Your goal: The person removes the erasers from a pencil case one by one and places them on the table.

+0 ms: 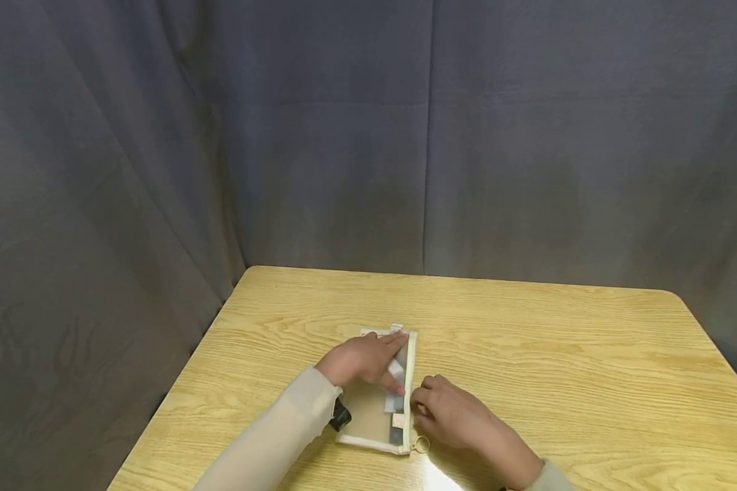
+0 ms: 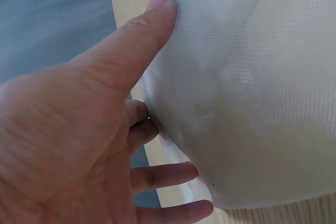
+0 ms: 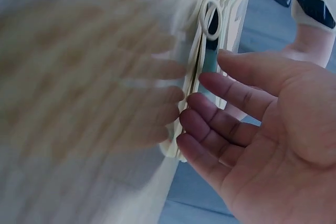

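- The pouch lies on the near part of the table, left of its middle; it is see-through, roughly rectangular, and finely meshed in the left wrist view, where its surface looks bowed.
- A cream zip band runs along its right long side, with a round pale ring at the near end; paler binding edges the short near side.
- White sheet-like pieces and dark strips show along the zip side, beside a small cream tag.
- The left hand rests across the pouch, fingers extended and spread, thumb reaching toward the zip band.
- The right hand is at the zip band's outer side, fingers loosely bent, tips close to the edge; whether they touch it I cannot tell.
- The table is pale, streaked wood grain, glossy enough to reflect the right hand in its wrist view; its far corners are rounded.
- Most of the table's width spreads right of the right hand; a narrower strip lies left of the pouch, and a deep band of wood lies beyond it, up to dark cloth curtains.
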Motion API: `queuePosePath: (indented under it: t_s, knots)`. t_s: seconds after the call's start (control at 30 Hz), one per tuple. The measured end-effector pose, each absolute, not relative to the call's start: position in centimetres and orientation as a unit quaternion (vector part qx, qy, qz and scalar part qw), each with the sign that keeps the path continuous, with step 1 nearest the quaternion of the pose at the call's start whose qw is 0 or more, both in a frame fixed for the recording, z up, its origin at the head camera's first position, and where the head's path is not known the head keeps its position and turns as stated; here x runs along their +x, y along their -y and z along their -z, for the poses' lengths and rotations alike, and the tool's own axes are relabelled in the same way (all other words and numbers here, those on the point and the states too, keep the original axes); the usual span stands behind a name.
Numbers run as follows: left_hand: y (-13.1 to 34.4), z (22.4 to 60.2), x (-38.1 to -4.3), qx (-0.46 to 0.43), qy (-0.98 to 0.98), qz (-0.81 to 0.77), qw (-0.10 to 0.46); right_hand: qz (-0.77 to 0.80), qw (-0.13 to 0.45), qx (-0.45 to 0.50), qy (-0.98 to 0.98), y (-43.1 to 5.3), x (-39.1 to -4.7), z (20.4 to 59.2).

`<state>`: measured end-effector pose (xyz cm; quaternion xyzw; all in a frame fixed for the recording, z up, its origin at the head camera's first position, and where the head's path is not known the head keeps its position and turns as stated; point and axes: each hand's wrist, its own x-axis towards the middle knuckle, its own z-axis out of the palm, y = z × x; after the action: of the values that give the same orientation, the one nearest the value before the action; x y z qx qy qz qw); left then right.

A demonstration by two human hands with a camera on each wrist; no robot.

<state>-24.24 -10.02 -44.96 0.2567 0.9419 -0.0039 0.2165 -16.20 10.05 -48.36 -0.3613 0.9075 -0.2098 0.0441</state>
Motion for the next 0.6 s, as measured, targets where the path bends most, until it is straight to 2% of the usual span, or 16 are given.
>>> queuePosePath:
  t_s: [0.2,0.6]
  knots:
    - [10.3,44.9,-24.4,0.265,-0.939,-0.026,0.216,0.250,0.065,-0.355,-0.899,-10.6,-17.0,48.3]
    - [11.4,46.0,-24.6,0.274,-0.938,-0.087,0.195,0.257,0.062,-0.334,-0.905,-10.7,-18.8,48.6]
